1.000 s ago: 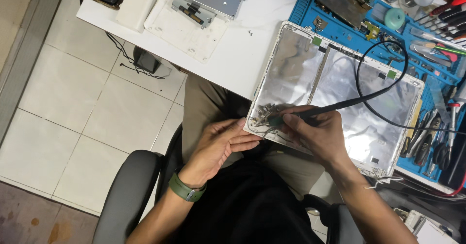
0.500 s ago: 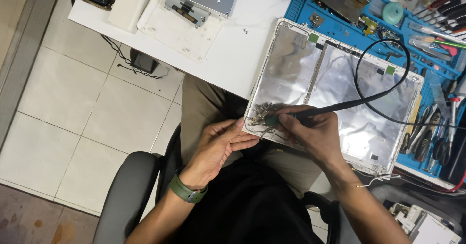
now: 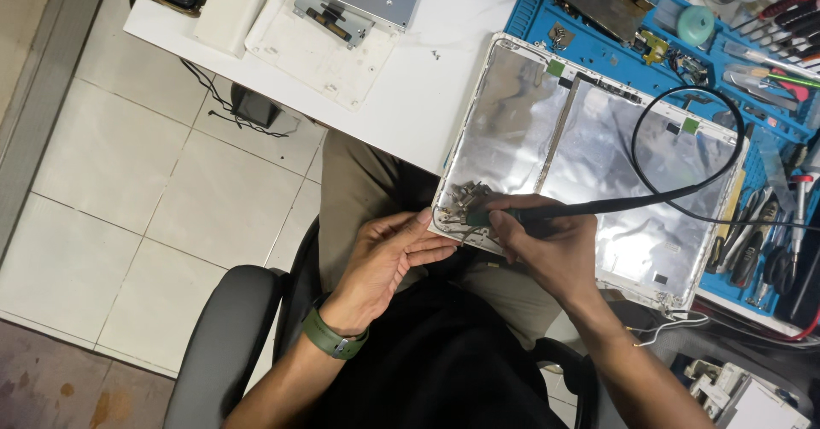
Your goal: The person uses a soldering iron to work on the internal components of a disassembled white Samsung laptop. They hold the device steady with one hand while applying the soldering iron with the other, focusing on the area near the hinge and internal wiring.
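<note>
The right hand reaches in from the lower right with the forearm angled up toward the table, and its grip is closed around a black corded soldering iron, held like a pen with the tip pointing left. The tip sits at the near left corner of a white laptop lid panel lined with silver foil, right at a small cluster of metal hinge parts. The iron's black cable loops up over the foil and back toward the right edge.

The left hand comes up from the lower left, a green watch on its wrist. Its fingers are curled loosely with the tips pressed against the panel's near left edge; it steadies the panel and clasps nothing.

The panel lies half on the white table and half on a blue repair mat, its near corner jutting over the person's lap. Screwdrivers and tweezers crowd the mat's right side. A white plastic cover with a grey metal drive lies farther along the table. The person sits in a black office chair above a pale tiled floor.
</note>
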